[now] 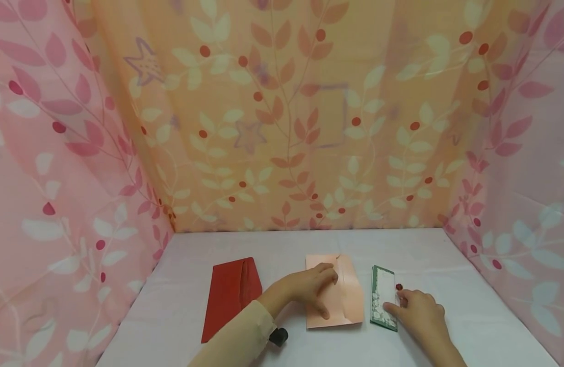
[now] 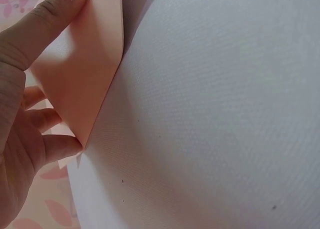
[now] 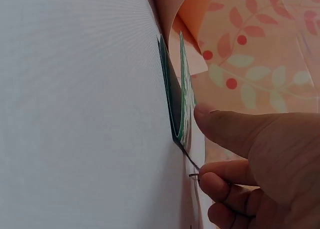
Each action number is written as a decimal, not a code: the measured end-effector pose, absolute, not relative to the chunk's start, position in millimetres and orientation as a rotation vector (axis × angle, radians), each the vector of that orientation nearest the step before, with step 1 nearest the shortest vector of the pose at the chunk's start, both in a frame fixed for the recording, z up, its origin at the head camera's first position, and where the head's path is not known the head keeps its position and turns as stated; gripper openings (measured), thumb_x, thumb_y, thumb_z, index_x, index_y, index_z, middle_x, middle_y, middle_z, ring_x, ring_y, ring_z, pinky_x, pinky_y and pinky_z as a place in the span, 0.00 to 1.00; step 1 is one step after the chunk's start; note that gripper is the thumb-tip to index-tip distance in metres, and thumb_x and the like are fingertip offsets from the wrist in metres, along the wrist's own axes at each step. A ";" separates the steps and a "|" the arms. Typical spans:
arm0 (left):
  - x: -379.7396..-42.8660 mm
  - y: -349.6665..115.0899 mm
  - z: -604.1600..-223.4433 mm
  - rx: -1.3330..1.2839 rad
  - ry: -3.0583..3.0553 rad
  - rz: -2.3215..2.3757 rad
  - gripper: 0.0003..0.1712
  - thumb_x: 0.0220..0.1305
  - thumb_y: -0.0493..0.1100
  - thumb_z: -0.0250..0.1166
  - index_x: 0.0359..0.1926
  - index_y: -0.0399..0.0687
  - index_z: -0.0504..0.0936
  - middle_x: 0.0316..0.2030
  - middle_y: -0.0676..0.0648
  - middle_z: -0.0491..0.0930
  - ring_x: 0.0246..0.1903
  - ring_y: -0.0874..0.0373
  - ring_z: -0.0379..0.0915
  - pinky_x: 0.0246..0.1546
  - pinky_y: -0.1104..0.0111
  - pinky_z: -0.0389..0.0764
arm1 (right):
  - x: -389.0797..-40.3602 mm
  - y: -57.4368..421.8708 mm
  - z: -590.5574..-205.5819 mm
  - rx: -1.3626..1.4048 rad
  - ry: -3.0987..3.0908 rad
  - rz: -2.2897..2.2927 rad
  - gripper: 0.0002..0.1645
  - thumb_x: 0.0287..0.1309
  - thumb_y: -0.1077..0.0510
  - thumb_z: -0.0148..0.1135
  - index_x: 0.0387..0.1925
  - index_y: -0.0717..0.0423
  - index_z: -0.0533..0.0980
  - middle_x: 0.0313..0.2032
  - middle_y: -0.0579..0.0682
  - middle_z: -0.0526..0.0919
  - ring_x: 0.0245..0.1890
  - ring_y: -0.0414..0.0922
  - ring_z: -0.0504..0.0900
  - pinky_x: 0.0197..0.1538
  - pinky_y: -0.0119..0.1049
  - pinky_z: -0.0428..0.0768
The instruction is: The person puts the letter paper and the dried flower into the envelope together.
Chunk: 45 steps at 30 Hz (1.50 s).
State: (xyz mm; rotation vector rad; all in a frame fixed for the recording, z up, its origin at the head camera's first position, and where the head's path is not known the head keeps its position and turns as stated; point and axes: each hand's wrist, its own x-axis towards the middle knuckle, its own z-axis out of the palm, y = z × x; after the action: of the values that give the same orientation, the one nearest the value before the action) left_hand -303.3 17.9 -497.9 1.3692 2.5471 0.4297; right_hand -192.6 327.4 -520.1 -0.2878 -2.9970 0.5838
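In the head view, my left hand (image 1: 311, 288) rests on a peach envelope (image 1: 353, 300), thumb and fingers spread across it. From the left wrist, the thumb lies on the peach paper (image 2: 85, 79) and the fingertips touch its far edge. A folded green card (image 1: 384, 300) with a white floral front lies to the right. My right hand (image 1: 421, 313) is at its right edge, thumb on the front. In the right wrist view the card (image 3: 172, 104) stands partly unfolded, and the curled fingers pinch a thin dark cord (image 3: 189, 156) at its edge. A small dark-red piece (image 1: 399, 286) sits by the index finger.
A red envelope (image 1: 224, 290) lies left of the peach one, partly behind the left forearm. A black device (image 1: 278, 337) is at the left wrist. A white cloth (image 1: 309, 242) covers the table, and leaf-patterned curtains (image 1: 300, 102) enclose it on three sides.
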 end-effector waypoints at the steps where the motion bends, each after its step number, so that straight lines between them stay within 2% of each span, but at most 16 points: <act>1: -303.6 18.1 -498.1 1.367 2.545 0.430 0.44 0.44 0.67 0.81 0.56 0.65 0.66 0.71 0.55 0.58 0.61 0.64 0.66 0.62 0.69 0.75 | -192.5 326.7 -519.7 -0.283 -2.997 0.575 0.46 0.47 0.26 0.73 0.48 0.64 0.83 0.35 0.53 0.84 0.40 0.59 0.80 0.39 0.56 0.71; 9: -304.3 18.8 -499.6 1.355 2.540 0.428 0.44 0.44 0.67 0.81 0.56 0.65 0.65 0.72 0.55 0.57 0.63 0.64 0.65 0.65 0.68 0.73 | -191.9 322.1 -520.2 -0.289 -3.015 0.537 0.49 0.43 0.27 0.75 0.51 0.64 0.82 0.39 0.59 0.84 0.42 0.64 0.79 0.38 0.61 0.73; 13: -304.1 18.3 -500.6 1.336 2.538 0.439 0.44 0.44 0.67 0.81 0.56 0.66 0.65 0.74 0.53 0.56 0.66 0.62 0.65 0.66 0.66 0.73 | -193.6 321.2 -522.3 -0.323 -3.014 0.579 0.47 0.43 0.31 0.78 0.54 0.63 0.82 0.39 0.57 0.84 0.43 0.62 0.79 0.39 0.60 0.72; 19: -303.8 17.7 -501.6 1.309 2.522 0.462 0.44 0.44 0.66 0.82 0.56 0.67 0.65 0.76 0.52 0.55 0.70 0.58 0.63 0.67 0.64 0.72 | -194.8 321.7 -528.5 -0.389 -3.013 0.716 0.43 0.44 0.37 0.81 0.56 0.60 0.81 0.40 0.54 0.86 0.42 0.59 0.80 0.42 0.62 0.69; 25: -305.4 18.1 -507.2 1.320 2.531 0.452 0.44 0.43 0.67 0.82 0.56 0.68 0.65 0.75 0.53 0.56 0.68 0.59 0.64 0.66 0.64 0.73 | -192.9 319.7 -529.8 -0.405 -2.972 0.825 0.39 0.45 0.45 0.81 0.56 0.60 0.80 0.44 0.58 0.86 0.44 0.64 0.79 0.48 0.68 0.65; 28: -306.3 18.2 -506.5 1.329 2.547 0.439 0.44 0.43 0.68 0.81 0.56 0.68 0.65 0.75 0.53 0.56 0.69 0.59 0.64 0.66 0.64 0.74 | -193.7 317.6 -528.6 -0.424 -2.941 0.867 0.38 0.45 0.48 0.82 0.56 0.61 0.79 0.46 0.60 0.85 0.46 0.65 0.78 0.49 0.69 0.62; 31: -306.1 18.2 -503.7 1.321 2.546 0.436 0.44 0.44 0.68 0.81 0.56 0.69 0.65 0.76 0.53 0.55 0.69 0.59 0.64 0.66 0.63 0.74 | -193.8 316.8 -528.5 -0.433 -2.913 0.905 0.38 0.45 0.49 0.83 0.56 0.62 0.78 0.45 0.57 0.85 0.46 0.63 0.79 0.49 0.67 0.60; 34: -305.1 18.1 -501.1 1.310 2.536 0.444 0.44 0.44 0.67 0.81 0.56 0.69 0.65 0.76 0.53 0.55 0.67 0.59 0.65 0.66 0.62 0.75 | -192.0 316.9 -528.0 -0.422 -2.900 0.921 0.36 0.46 0.50 0.82 0.55 0.60 0.77 0.40 0.50 0.86 0.41 0.55 0.81 0.46 0.62 0.60; 38: -303.5 18.4 -499.0 1.296 2.522 0.453 0.43 0.44 0.65 0.82 0.56 0.68 0.66 0.75 0.53 0.55 0.66 0.60 0.65 0.66 0.63 0.75 | -189.0 316.9 -525.2 -0.407 -2.924 0.877 0.38 0.47 0.46 0.81 0.56 0.59 0.77 0.34 0.45 0.84 0.37 0.48 0.81 0.42 0.55 0.61; 41: -302.4 18.6 -497.8 1.288 2.522 0.447 0.43 0.44 0.65 0.82 0.56 0.68 0.66 0.76 0.53 0.55 0.67 0.59 0.64 0.66 0.62 0.74 | -187.6 315.9 -520.3 -0.408 -2.956 0.830 0.40 0.47 0.42 0.80 0.56 0.60 0.78 0.34 0.47 0.85 0.37 0.49 0.83 0.41 0.53 0.63; 45: -301.4 18.8 -497.2 1.287 2.529 0.436 0.43 0.45 0.66 0.81 0.56 0.68 0.66 0.77 0.51 0.54 0.70 0.58 0.63 0.67 0.62 0.73 | -185.1 317.0 -513.6 -0.397 -2.979 0.830 0.37 0.49 0.39 0.77 0.51 0.61 0.81 0.37 0.52 0.88 0.40 0.54 0.85 0.43 0.54 0.74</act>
State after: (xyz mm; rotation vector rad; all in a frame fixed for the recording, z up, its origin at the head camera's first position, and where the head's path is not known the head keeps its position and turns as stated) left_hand -301.4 18.8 -497.2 1.2871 2.5289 0.4364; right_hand -185.1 317.0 -513.6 -0.3974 -2.9786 0.8297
